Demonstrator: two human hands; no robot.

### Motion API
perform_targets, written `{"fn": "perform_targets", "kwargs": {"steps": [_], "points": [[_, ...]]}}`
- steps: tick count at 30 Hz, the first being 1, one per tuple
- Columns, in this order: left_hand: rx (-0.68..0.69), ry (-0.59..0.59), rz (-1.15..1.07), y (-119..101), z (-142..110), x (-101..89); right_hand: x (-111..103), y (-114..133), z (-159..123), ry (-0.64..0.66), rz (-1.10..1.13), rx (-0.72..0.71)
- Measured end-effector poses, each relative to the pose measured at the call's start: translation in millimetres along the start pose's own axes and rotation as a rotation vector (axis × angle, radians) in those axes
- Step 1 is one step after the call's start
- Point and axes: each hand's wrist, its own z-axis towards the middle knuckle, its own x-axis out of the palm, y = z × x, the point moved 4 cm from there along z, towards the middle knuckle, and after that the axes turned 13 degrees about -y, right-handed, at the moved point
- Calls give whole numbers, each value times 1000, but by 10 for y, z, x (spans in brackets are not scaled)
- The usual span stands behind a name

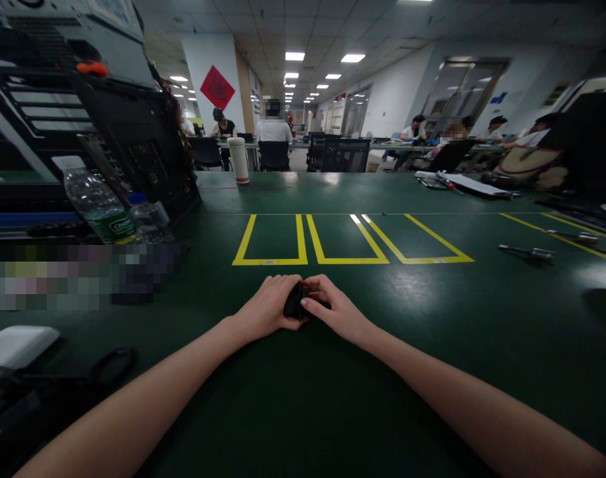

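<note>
Both hands meet over the near middle of the green table (pixel 303 405), around a small black block-like object (pixel 293 302). My left hand (pixel 270 302) wraps the object from the left, fingers over its far side and thumb along its near side. From the right, my right hand (pixel 332 304) pinches at the object's right edge with thumb and fingers. What kind of object it is cannot be made out, since the fingers cover much of it. Just beyond the hands lie three yellow-taped outlines (pixel 270 261) on the tabletop.
At left stand a plastic bottle (pixel 96 199) and an opened computer case (pixel 133 139). A white cup (pixel 238 159) is at the far edge. Metal tools (pixel 529 253) and a clipboard with papers (pixel 474 184) lie at right. Black cables (pixel 48 405) fill the near left. Several people sit beyond.
</note>
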Motion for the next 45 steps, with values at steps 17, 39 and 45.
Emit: {"fn": "perform_targets", "kwargs": {"steps": [17, 39, 45], "points": [[-24, 6, 4, 22, 7, 15, -17, 5, 23, -19, -6, -35], [-18, 3, 1, 18, 11, 18, -1, 1, 11, -17, 4, -23], [-19, 2, 3, 11, 7, 8, 10, 10, -8, 42, 34, -37]]}}
